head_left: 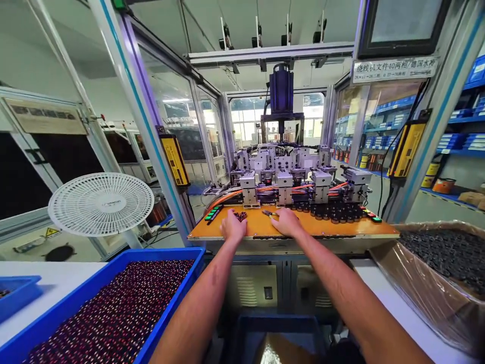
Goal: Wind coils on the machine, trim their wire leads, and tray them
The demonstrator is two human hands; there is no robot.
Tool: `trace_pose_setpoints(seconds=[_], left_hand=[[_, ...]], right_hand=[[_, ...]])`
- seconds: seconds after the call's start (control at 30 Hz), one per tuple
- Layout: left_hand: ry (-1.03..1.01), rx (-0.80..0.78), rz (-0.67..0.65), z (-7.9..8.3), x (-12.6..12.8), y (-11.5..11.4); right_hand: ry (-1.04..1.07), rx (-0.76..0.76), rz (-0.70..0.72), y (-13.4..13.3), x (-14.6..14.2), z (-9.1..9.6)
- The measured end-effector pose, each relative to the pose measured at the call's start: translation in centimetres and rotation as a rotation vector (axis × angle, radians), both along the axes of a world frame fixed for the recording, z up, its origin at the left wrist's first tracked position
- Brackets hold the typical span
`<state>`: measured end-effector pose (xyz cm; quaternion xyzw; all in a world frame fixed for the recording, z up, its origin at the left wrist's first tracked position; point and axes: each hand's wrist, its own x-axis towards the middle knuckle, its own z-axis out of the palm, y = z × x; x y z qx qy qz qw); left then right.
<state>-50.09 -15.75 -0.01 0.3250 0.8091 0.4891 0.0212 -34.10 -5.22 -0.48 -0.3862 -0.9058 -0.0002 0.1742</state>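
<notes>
Over the left part of the orange worktop (306, 225), my left hand (234, 226) is curled around a small cluster of dark wound motor cores (240, 216) with copper-coloured specks. My right hand (287, 222) rests on the worktop a little to the right, its fingers closed on a small pair of pliers (269, 213) whose tip points left. My palm hides part of the pliers. Farther right, several black ring-shaped cores (337, 212) stand in a group on the worktop. Behind both hands is a winding machine (284, 164) with several metal heads and orange tubes.
At the lower left, a blue bin (195, 255) holds many wound cores. A plastic-lined box (397, 260) of black parts is at the right. Green switches (214, 214) sit at the worktop's left edge. A white fan (100, 205) and yellow sensor bars (175, 161) flank the frame.
</notes>
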Motion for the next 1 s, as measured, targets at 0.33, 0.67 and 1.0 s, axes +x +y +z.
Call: trace_pose_setpoints(seconds=[0.33, 0.67, 1.0], left_hand=[[-0.334, 0.510, -0.143, -1.7, 0.0, -10.3], [-0.312, 0.644, -0.410, -5.8, 9.4, -22.5], [-0.001, 0.630, -0.686, -9.6, 13.4, -26.8]], right_hand=[[0.106, -0.010, 0.034, -0.3, 0.1, -0.1], [0.424, 0.104, 0.290, -9.1, 4.0, 0.9], [0.318, -0.038, 0.852, -25.1, 14.0, -3.2]])
